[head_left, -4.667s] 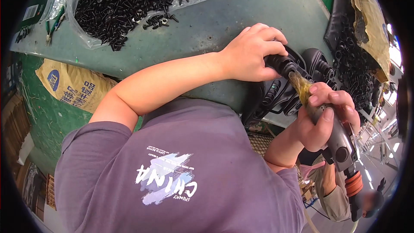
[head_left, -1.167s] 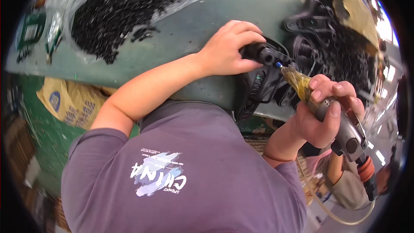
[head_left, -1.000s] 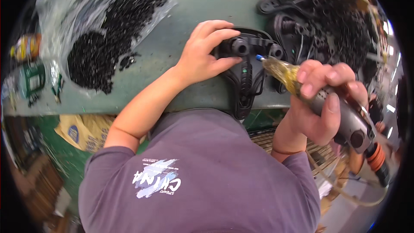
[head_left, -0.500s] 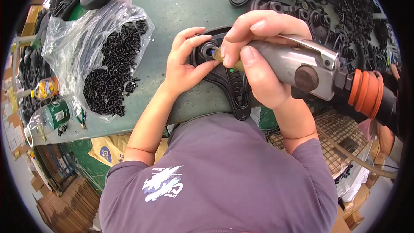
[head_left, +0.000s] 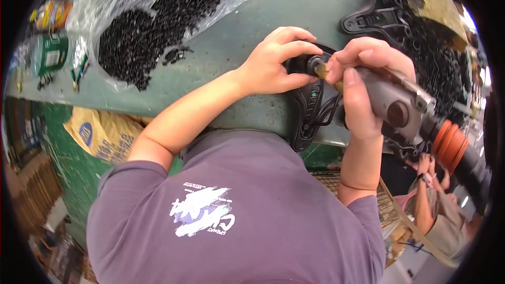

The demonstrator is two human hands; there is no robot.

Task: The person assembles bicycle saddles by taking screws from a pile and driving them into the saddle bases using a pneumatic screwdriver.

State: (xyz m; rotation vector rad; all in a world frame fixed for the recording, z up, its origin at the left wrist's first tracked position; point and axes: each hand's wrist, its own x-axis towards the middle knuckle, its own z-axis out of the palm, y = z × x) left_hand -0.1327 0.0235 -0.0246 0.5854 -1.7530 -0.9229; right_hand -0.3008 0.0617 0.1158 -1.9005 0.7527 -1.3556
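My left hand (head_left: 273,63) grips the rounded end of a black plastic bracket (head_left: 306,109), thumb on the near side and fingers on the far side. A long slotted arm of the bracket points toward me, with a small green mark on it. Closed around a grey metal power screwdriver (head_left: 386,99) is my right hand (head_left: 363,87). Orange bands circle the tool's rear, where a dark hose leads off. Its yellowish front end points at the round socket (head_left: 314,64) in the bracket, beside my left fingertips. Whether the bit touches a screw is hidden.
A clear plastic bag (head_left: 94,21) of small black screws lies on the green table (head_left: 221,105) at the left. A plastic bottle (head_left: 50,55) lies beyond it. More black brackets (head_left: 376,18) are heaped at the far right. Another person's arm (head_left: 423,202) shows at lower right.
The view has swung, so the screw bag sits higher and my hands farther right. The screwdriver's front end stays at the socket, and both hands keep their hold. Another person shows more at lower right.
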